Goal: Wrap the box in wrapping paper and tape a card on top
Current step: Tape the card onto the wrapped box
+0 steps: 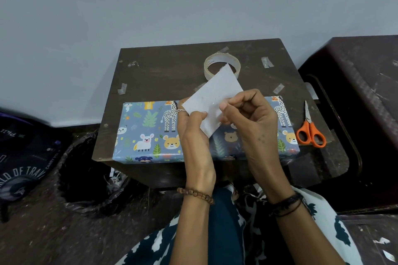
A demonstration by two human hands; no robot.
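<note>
1. Left hand [195,133] and right hand [249,118] both pinch a white card [212,97] (tilted) above the wrapped box [146,133];
2. Box lies on the small dark table [163,71]; tape roll [221,66] behind, orange scissors [311,131] beside.

Tape roll [221,66] and scissors [311,129] flank bare tabletop [163,75] behind the box [146,131].

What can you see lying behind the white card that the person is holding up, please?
Behind the white card are the tape roll, its near rim covered, and the wrapped box. The card, left hand and right hand hide the box's middle.
</note>
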